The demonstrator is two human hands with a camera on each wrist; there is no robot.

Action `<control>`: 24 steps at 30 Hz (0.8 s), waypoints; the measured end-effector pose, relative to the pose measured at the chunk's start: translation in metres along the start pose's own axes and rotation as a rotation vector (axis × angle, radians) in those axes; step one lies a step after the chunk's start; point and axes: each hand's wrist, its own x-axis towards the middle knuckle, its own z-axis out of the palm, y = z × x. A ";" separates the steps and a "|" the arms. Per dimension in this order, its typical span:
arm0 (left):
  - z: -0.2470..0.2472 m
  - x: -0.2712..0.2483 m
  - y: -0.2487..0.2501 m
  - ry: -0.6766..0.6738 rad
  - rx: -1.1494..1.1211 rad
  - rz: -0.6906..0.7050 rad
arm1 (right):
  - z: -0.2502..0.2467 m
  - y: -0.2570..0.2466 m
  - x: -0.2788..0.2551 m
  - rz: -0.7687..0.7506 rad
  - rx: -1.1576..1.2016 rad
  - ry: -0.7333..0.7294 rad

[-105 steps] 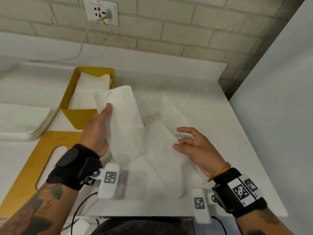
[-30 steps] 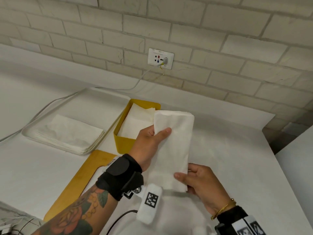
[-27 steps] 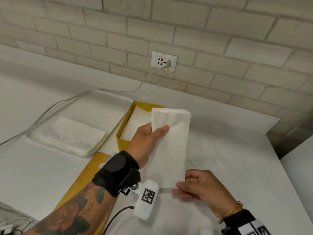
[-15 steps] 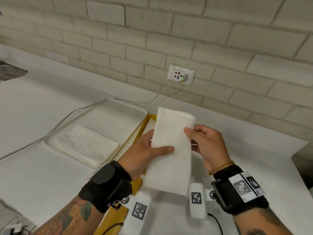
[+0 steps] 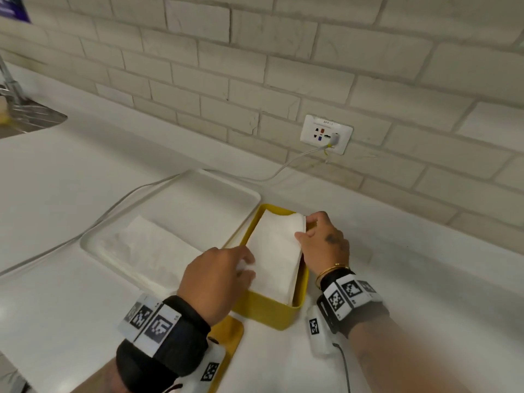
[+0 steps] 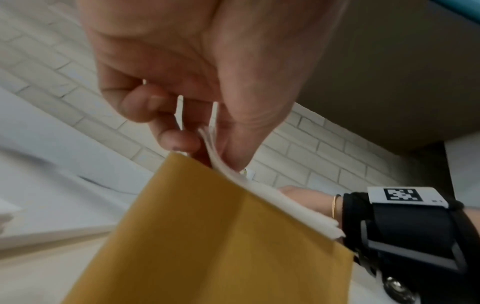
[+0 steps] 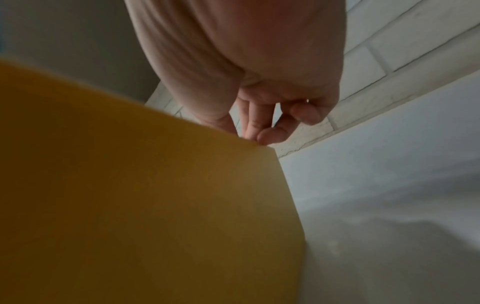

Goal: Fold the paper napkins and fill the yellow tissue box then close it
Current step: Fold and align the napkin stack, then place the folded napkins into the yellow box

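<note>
The open yellow tissue box (image 5: 272, 310) stands on the white counter, with white napkins inside. A folded napkin (image 5: 276, 251) lies along the top of the box, its far end at the rim. My left hand (image 5: 246, 266) pinches the napkin's near left edge; in the left wrist view the thumb and fingers (image 6: 182, 142) squeeze the white layers (image 6: 272, 197) above the box wall (image 6: 207, 236). My right hand (image 5: 302, 230) pinches the far right corner. In the right wrist view its fingertips (image 7: 267, 136) curl just over the box wall (image 7: 130, 185). The yellow lid (image 5: 230, 334) lies flat under my left wrist.
A white tray (image 5: 246, 191) left of the box holds a stack of unfolded napkins (image 5: 158, 251). A brick wall with an outlet (image 5: 326, 134) and a white cable (image 5: 286, 165) runs behind. A metal sink (image 5: 28, 117) is at the far left.
Both hands have lowered the folded napkin from the air down into the yellow box. The right hand moved from the napkin's near end to its far corner.
</note>
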 end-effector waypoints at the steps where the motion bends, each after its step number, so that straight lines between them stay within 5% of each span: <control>1: 0.002 0.000 0.000 0.009 0.065 0.017 | 0.001 0.000 0.000 -0.014 -0.041 0.006; 7: 0.012 0.004 0.000 0.116 0.261 0.119 | 0.003 -0.005 0.002 -0.041 -0.186 0.001; 11: 0.010 -0.005 0.003 0.144 0.350 0.245 | -0.002 -0.010 -0.010 -0.293 -0.206 0.079; 17: 0.019 -0.016 0.009 -0.177 0.381 0.419 | -0.002 -0.017 -0.034 -0.653 -0.200 -0.583; 24: 0.015 -0.009 0.016 -0.320 0.511 0.446 | 0.001 -0.029 -0.007 -0.453 -0.474 -0.672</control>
